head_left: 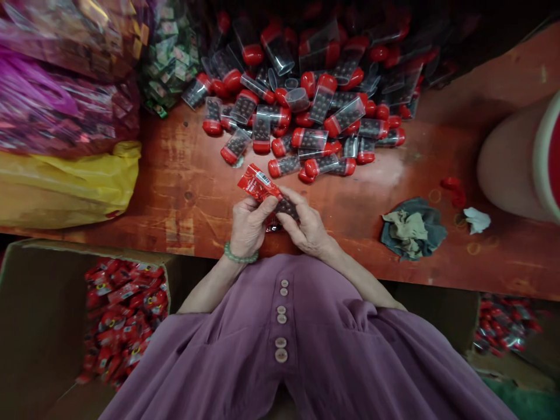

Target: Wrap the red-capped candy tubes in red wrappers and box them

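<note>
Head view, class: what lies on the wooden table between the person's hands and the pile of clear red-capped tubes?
In the head view, only the red printed wrapper, held by the left hand and right hand, reaches toward the pile of clear red-capped tubes; otherwise bare worn wooden table.

Red wrapper (258, 184): glossy foil, small white barcode patch on upper face, tilted up toward far-left, over near edge of table (184, 192), roughly mid-length. Pinched at lower end between thumb and fingers of left hand (247, 226).

Clear tube (286, 207): small plastic, packed with dark round candies, lying roughly level, just right of wrapper and touching it. Gripped by fingertips of right hand (306, 227); end cap hidden by fingers.
</note>
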`<action>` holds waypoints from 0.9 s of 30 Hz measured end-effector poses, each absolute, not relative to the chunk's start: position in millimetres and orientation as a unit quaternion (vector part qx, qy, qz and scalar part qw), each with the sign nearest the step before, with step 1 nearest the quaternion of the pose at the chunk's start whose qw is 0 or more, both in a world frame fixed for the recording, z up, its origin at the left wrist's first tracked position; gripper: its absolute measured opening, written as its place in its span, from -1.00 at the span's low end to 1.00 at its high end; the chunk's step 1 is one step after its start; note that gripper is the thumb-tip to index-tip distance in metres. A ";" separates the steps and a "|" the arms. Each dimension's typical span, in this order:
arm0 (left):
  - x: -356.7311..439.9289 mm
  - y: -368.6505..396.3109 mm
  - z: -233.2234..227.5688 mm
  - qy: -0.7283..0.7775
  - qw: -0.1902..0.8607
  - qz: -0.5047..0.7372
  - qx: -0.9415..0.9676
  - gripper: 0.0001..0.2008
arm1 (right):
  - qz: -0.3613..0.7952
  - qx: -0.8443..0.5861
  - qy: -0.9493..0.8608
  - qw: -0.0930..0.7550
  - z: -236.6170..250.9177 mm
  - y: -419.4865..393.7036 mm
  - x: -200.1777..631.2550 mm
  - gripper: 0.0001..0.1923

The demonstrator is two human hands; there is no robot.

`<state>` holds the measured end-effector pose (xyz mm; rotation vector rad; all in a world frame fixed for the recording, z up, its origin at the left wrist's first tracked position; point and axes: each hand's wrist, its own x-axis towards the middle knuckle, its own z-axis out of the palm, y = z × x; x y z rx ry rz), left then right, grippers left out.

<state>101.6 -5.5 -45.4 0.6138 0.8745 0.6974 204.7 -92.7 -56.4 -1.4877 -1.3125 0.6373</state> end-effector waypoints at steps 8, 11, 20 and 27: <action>99.3 -4.8 -35.4 0.384 0.819 0.296 0.306 -0.64 | 0.419 -0.595 -0.404 0.554 -63.8 -90.7 196.9 -0.49; 97.4 -2.0 -37.5 0.360 0.827 0.315 0.294 -0.66 | 0.347 -0.625 -0.446 0.538 -59.0 -88.1 201.0 -0.50; 94.3 6.2 -38.2 0.345 0.842 0.300 0.287 -0.63 | 0.280 -0.621 -0.538 0.496 -67.2 -88.9 202.9 -0.39; 96.2 11.5 -39.2 0.360 0.844 0.284 0.280 -0.62 | 0.363 -0.632 -0.467 0.501 -58.9 -83.6 202.8 -0.40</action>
